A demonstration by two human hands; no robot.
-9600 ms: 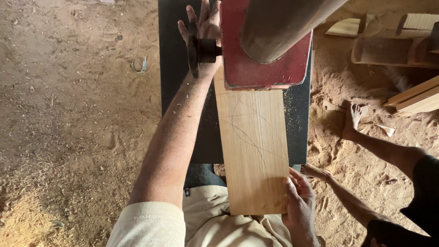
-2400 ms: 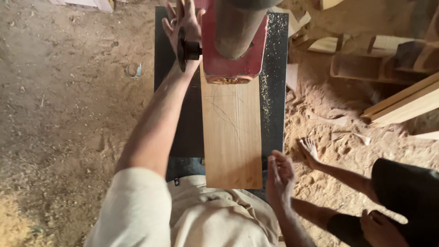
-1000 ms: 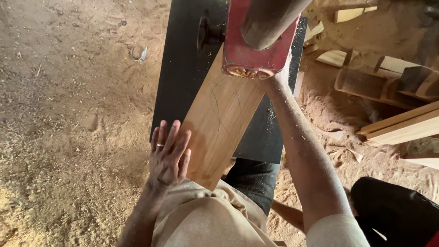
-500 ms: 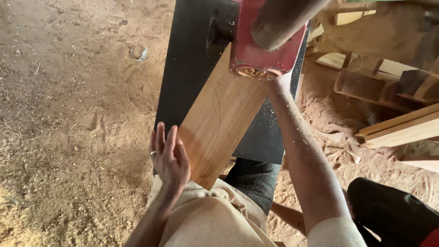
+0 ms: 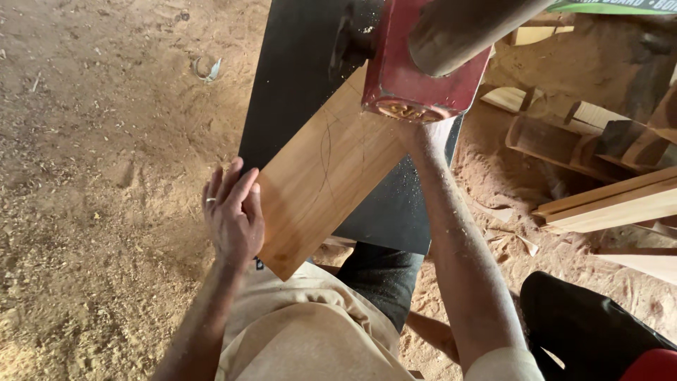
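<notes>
Sawdust floor (image 5: 84, 212) all round, tan and loose. Black table (image 5: 296, 85) runs from top centre down to mid-frame. Red housing (image 5: 416, 77) with a round column sits over the table's far end, hiding that end of the board.

Board (image 5: 324, 176): light wood, lies flat on the table, angled; far end under the red housing, near corner overhangs the table's near-left edge. Pencil curves drawn on its face near the housing.

Offcuts (image 5: 606, 204) stacked off the table's right side, on the sawdust. Dark cloth (image 5: 592, 331) at bottom right corner.

Right forearm dusted with sawdust, reaches up to the board's far right edge just under the housing. Right hand (image 5: 416, 134) mostly hidden there; can't tell whether fingers are spread or closed, or what it grips.

Left hand (image 5: 233, 215): fingers together and extended, palm pressed flat against the board's near-left edge, not wrapped round it. Ring on one finger.

Small metal ring (image 5: 206, 67) on the floor, well left of the table.
</notes>
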